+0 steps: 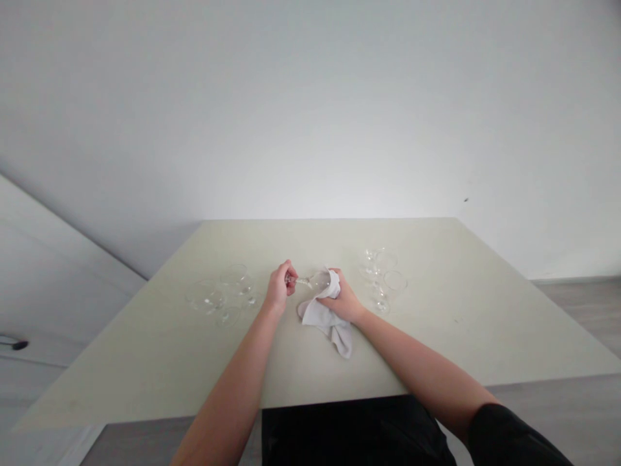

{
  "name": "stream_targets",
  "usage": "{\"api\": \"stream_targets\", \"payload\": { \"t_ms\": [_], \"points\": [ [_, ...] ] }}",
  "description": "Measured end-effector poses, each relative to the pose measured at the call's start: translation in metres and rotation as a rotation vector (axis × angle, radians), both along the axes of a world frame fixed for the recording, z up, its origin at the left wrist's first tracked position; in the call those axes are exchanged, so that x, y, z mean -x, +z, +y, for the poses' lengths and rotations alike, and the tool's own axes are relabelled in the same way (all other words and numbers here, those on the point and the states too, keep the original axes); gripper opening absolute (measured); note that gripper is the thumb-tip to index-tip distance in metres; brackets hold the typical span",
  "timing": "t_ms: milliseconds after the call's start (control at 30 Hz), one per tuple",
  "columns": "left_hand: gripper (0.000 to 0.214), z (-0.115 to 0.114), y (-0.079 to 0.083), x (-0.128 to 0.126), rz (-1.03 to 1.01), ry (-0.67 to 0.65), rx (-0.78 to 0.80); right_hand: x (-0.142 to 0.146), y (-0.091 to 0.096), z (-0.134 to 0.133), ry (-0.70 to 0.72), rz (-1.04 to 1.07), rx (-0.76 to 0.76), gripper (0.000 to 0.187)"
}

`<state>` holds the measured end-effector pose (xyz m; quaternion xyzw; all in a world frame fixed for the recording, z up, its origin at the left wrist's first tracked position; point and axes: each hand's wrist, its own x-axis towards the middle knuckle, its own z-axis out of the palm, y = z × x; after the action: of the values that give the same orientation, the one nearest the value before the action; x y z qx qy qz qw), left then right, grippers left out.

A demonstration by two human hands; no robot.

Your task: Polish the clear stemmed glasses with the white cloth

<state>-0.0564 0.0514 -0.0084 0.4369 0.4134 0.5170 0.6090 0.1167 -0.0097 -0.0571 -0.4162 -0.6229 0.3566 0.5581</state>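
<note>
A clear stemmed glass (319, 282) lies sideways between my two hands, above the middle of the table. My left hand (281, 285) is closed around the foot end of its stem. At the bowl end, my right hand (343, 296) grips a pale grey cloth (326, 315), which wraps the rim and part of the bowl. The cloth's loose end hangs down toward the table, and my right fingertips are partly hidden behind it.
Several clear stemmed glasses (213, 299) stand left of my hands. Another group of clear glasses (381, 303) is close by on the right. The pale table (436, 343) meets a white wall (320, 116) at the back.
</note>
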Motion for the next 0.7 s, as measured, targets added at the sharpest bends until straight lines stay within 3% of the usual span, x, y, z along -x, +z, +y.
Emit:
{"api": "stream_targets", "payload": {
  "t_ms": [700],
  "points": [
    [0.04, 0.0001, 0.0004, -0.0008, 0.056, 0.007, 0.017, -0.001, 0.0012, -0.0011, -0.006, -0.017, 0.021, 0.06]
  ]
}}
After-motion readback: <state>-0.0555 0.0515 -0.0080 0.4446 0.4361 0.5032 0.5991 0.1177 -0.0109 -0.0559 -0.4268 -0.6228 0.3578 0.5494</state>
